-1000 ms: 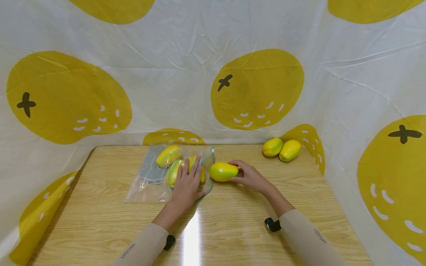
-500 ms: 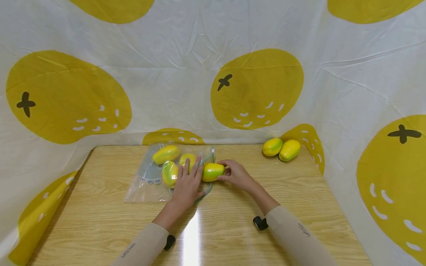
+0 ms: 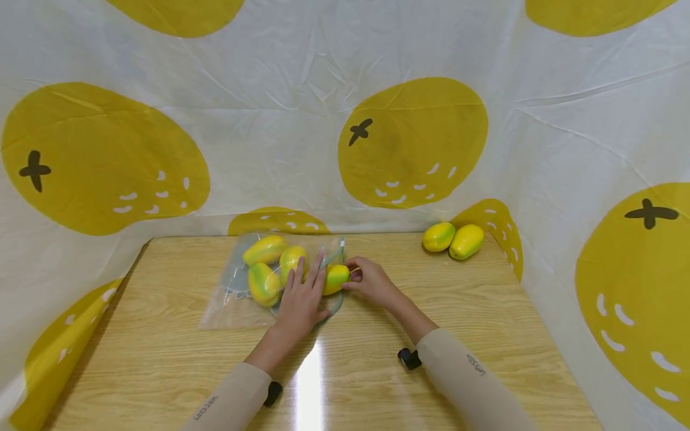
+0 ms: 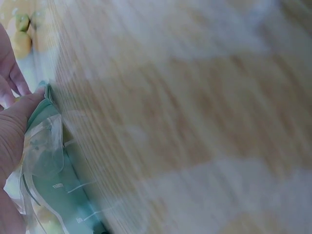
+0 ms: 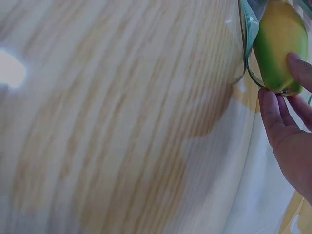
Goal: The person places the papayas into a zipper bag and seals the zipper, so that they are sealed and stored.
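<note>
A clear zip bag (image 3: pixel 223 314) with a teal edge lies at the table's back left, its mouth facing right. Inside it are several yellow-green papayas, among them one at the far left (image 3: pixel 264 249), one in front (image 3: pixel 263 284) and one (image 3: pixel 291 258) partly behind the fingers. My left hand (image 3: pixel 300 302) rests on the bag near the mouth with fingers spread. In the left wrist view its thumb lies along the teal edge. My right hand (image 3: pixel 372 281) pinches the end of another papaya (image 5: pixel 280 44), which is mostly inside the bag's mouth.
Two more papayas (image 3: pixel 438 237) (image 3: pixel 466 242) lie side by side at the back right of the wooden table (image 3: pixel 377 383). A white cloth wall (image 3: pixel 259 149) with yellow fruit prints encloses the back and sides.
My right hand has moved left, sliding its papaya into the bag's mouth. The papayas inside have shifted left and spread apart. My left hand has stayed in place.
</note>
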Action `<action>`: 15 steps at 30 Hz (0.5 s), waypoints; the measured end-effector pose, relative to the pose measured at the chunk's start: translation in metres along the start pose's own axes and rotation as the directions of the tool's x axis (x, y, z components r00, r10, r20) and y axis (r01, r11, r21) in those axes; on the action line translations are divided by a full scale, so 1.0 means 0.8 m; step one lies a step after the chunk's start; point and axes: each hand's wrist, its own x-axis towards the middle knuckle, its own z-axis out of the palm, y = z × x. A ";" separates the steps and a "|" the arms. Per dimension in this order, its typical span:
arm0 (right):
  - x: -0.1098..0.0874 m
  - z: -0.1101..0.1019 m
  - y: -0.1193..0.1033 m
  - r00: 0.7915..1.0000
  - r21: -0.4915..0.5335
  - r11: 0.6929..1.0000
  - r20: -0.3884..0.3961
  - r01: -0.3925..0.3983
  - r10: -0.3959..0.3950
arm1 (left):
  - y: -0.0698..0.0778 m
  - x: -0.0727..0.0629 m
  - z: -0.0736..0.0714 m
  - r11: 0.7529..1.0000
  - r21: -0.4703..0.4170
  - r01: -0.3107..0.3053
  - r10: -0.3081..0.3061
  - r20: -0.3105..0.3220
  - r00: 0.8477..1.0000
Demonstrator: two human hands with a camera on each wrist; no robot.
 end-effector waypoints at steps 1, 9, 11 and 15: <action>0.000 0.002 0.000 1.000 0.001 1.000 -0.001 0.000 0.000 | 0.000 0.000 0.000 1.000 -0.003 0.000 0.000 -0.002 1.000; 0.000 0.018 -0.002 1.000 0.022 1.000 -0.004 -0.001 0.001 | 0.001 -0.001 0.001 1.000 0.014 0.001 -0.001 -0.012 1.000; 0.000 0.021 -0.002 1.000 0.025 1.000 -0.016 -0.007 0.008 | 0.001 -0.001 0.002 1.000 0.019 -0.001 0.001 -0.019 1.000; 0.001 0.026 -0.003 1.000 0.026 1.000 -0.025 -0.016 0.017 | 0.001 -0.002 0.002 1.000 0.015 0.000 0.001 -0.024 1.000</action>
